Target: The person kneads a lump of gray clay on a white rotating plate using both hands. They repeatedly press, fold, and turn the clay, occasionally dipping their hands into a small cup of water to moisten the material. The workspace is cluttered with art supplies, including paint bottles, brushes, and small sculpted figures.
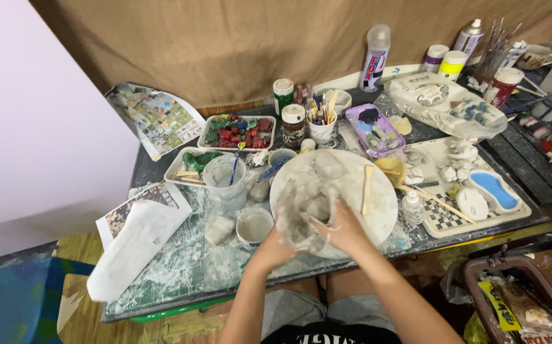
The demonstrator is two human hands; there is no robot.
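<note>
Both my hands are closed around a grey lump of wet clay (pixel 303 210) over a round white board (pixel 378 197) on the worktable. My left hand (pixel 275 245) cups the lump from the left and below. My right hand (pixel 346 230) presses on it from the right, fingers smeared with clay. A flat wooden stick (pixel 367 189) lies on the board just right of the lump. A small grey cup (pixel 254 225) stands right beside my left hand.
A clear plastic cup with a blue tool (pixel 225 179), trays of red and green pieces (pixel 238 132), paint jars (pixel 293 121), a brush cup (pixel 321 125), a purple palette (pixel 373 129) and a checkered tray with white shapes (pixel 473 197) crowd the table. Folded paper (pixel 137 245) lies left. An open bag (pixel 518 299) sits right.
</note>
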